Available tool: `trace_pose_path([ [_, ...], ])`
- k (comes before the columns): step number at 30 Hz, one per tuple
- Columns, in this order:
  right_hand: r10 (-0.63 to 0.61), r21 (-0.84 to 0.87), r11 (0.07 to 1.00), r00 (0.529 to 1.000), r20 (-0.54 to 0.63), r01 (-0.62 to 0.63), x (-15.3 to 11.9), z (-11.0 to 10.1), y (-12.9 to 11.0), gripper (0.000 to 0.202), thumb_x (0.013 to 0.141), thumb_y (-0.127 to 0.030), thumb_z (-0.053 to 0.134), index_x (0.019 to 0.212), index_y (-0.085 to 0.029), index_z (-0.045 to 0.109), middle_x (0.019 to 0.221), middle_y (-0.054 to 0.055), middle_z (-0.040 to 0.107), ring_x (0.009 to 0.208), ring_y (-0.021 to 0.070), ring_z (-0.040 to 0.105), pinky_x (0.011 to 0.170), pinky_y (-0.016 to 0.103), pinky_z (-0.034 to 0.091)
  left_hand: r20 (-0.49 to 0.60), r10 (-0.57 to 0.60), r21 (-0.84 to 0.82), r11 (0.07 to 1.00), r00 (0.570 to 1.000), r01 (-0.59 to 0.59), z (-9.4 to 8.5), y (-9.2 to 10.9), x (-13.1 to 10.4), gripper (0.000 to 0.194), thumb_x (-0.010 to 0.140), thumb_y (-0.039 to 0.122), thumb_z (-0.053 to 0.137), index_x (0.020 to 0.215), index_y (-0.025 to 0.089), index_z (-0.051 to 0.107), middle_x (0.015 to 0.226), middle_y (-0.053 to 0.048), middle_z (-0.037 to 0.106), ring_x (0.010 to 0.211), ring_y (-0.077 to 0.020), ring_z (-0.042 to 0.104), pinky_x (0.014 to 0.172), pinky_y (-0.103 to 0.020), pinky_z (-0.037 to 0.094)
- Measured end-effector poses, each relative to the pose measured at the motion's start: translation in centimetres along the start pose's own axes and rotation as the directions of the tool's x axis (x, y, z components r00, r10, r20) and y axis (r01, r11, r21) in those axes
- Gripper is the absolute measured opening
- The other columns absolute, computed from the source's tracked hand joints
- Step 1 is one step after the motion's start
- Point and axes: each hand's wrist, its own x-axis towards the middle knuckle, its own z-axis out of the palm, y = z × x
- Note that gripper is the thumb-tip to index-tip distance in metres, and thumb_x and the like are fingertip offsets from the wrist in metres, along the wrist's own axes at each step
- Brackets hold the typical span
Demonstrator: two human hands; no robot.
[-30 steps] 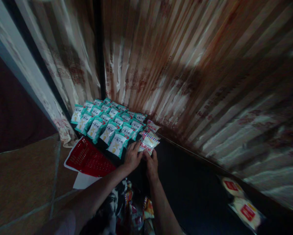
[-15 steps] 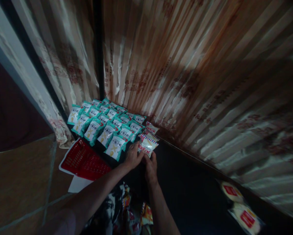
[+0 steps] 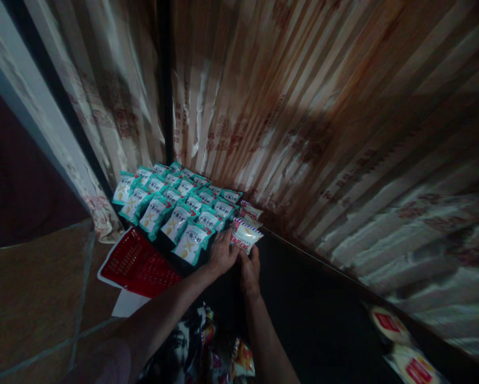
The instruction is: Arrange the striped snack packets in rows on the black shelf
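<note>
Both my hands close around a small white snack packet [image 3: 246, 236] with red lettering and a striped top edge. My left hand [image 3: 222, 255] grips its left side, and my right hand [image 3: 250, 268] has its lower right corner. Just behind it stand similar white packets [image 3: 250, 212], partly covered by the held one. To the left, several teal-and-white snack packets [image 3: 191, 242] lean in rows on the black surface [image 3: 303, 298]; the nearest is beside my left hand.
A red plastic basket [image 3: 139, 264] lies at the left, with a white sheet [image 3: 129, 303] by it. Round packaged items with red labels [image 3: 389, 324] rest at the right. More colourful packets [image 3: 242, 358] show below my arms. A pleated curtain [image 3: 303, 133] hangs behind.
The view has shifted slightly. The white packet has tilted a little in my hands and now sits close against the packets behind it; both hands still hold it.
</note>
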Motion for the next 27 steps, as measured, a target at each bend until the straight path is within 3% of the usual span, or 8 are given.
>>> trace_pose_path([
  [5,0.014,-0.043,0.999,1.0,0.011,-0.013,-0.1,0.0,0.0,0.063,0.064,-0.05,0.065,0.119,-0.019,0.055,0.107,0.006,0.067,0.096,0.0241,0.061,0.083,0.035,0.047,-0.017,-0.012,0.002,1.0,1.0,0.012,0.0,-0.3,-0.6,0.049,0.091,0.032,0.038,0.134,0.01,0.04,0.133,-0.016,0.052,0.122,-0.0261,0.048,0.103,-0.043,0.039],
  [12,-0.015,0.055,0.998,0.999,-0.038,0.017,-0.1,0.6,0.2,0.075,0.066,-0.053,0.065,0.13,-0.02,0.046,0.13,0.009,0.055,0.111,0.0257,0.055,0.083,0.035,0.049,-0.029,0.002,0.034,0.999,1.0,-0.001,0.2,-1.0,-1.4,0.053,0.094,0.034,0.029,0.14,0.008,0.03,0.137,-0.017,0.047,0.126,-0.0251,0.045,0.105,-0.043,0.038],
  [17,-0.014,-0.001,1.0,1.0,0.011,0.014,-0.6,0.3,-0.3,0.065,0.069,-0.053,0.062,0.125,-0.02,0.052,0.124,0.008,0.06,0.108,0.0252,0.057,0.084,0.035,0.049,-0.051,0.07,0.093,0.993,0.996,-0.066,0.6,-1.2,-1.6,0.052,0.095,0.035,0.028,0.14,0.008,0.03,0.141,-0.016,0.044,0.129,-0.0253,0.041,0.106,-0.044,0.036],
  [22,0.035,0.035,0.999,0.999,0.004,-0.035,-1.1,-0.5,-0.6,0.071,0.071,-0.055,0.061,0.132,-0.021,0.046,0.129,0.008,0.056,0.112,0.0254,0.056,0.085,0.035,0.05,-0.076,0.091,0.126,0.989,0.993,-0.081,0.9,-1.3,-1.7,0.053,0.096,0.035,0.028,0.14,0.006,0.03,0.139,-0.018,0.045,0.13,-0.0253,0.04,0.105,-0.044,0.037],
  [27,-0.083,0.017,0.996,0.994,-0.071,0.084,0.8,-1.3,0.2,0.067,0.081,-0.063,0.039,0.129,-0.017,0.05,0.133,0.008,0.053,0.122,0.0218,0.049,0.098,0.035,0.041,-0.035,0.114,0.13,0.986,0.993,-0.108,0.8,-1.2,-1.8,0.053,0.095,0.036,0.028,0.14,0.007,0.031,0.14,-0.017,0.043,0.131,-0.0249,0.038,0.107,-0.043,0.035],
])
